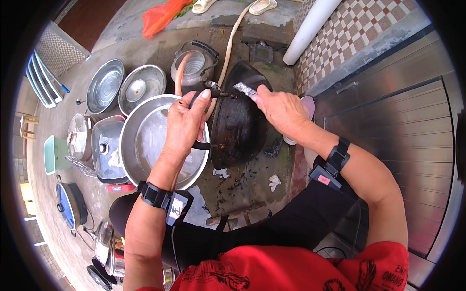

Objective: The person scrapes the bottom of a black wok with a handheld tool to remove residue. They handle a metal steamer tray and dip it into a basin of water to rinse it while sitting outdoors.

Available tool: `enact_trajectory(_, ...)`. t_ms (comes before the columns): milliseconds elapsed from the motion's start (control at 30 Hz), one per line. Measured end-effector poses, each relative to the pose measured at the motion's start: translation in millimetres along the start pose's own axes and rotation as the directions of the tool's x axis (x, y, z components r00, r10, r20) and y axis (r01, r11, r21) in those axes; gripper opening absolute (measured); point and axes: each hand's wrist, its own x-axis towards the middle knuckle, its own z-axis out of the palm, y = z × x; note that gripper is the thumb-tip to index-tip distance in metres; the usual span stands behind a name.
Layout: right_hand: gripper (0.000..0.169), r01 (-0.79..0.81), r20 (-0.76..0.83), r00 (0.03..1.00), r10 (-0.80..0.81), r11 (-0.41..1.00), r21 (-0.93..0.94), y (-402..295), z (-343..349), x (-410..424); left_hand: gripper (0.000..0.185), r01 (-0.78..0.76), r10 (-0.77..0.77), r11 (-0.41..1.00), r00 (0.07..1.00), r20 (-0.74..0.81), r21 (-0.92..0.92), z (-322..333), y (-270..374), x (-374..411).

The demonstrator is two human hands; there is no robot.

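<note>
A soot-blackened wok (240, 127) stands tilted on its side in front of me, its dark outer surface turned to the right. My left hand (185, 123) grips its black loop handle (201, 146), with the thumb up near the upper mount. In my right hand (282, 109) is a short, flat metal blade (244, 89), whose surface is streaked grey and black. Its tip points left, close to the upper handle mount; whether it touches the wok I cannot tell. Dark flakes (236, 189) lie scattered on the wet concrete below.
A large metal basin (123, 149) stands left of the wok. Beyond is an old kettle (191, 78) with a hose end inside. Several pots and lids, among them a glass-lidded pan (105, 145), cover the left floor. A steel door (389, 145) bounds the right side; a dark scouring pad (273, 149) lies nearby.
</note>
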Motion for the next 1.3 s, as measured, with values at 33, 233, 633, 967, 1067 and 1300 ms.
enact_trajectory(33,0.030,0.053,0.004,0.999,-0.053,0.999,0.013,-8,2,-3,0.036,0.001,-0.001,1.000,1.000,-0.004,0.002,-2,-1,0)
enact_trajectory(233,0.031,-0.028,0.000,1.000,0.028,1.000,0.011,7,-2,6,0.035,-0.003,0.003,1.000,1.000,0.009,-0.025,-3,-2,1)
enact_trajectory(633,0.031,0.232,-0.003,0.973,-0.232,0.971,0.055,-13,19,-25,0.034,0.047,-0.049,0.995,0.999,-0.023,-0.088,-8,-3,4)
enact_trajectory(967,0.031,0.416,-0.013,0.909,-0.416,0.909,-0.017,-15,26,-24,0.034,0.087,-0.095,0.984,0.995,-0.044,-0.157,-8,-4,6)
enact_trajectory(1067,0.029,0.374,-0.053,0.926,-0.375,0.927,-0.017,-13,28,-26,0.034,0.074,-0.082,0.983,0.996,-0.041,-0.165,-10,-3,8)
enact_trajectory(1300,0.029,0.490,-0.016,0.871,-0.492,0.869,-0.067,-8,30,-25,0.034,0.090,-0.105,0.975,0.993,-0.062,-0.202,-14,-6,8)
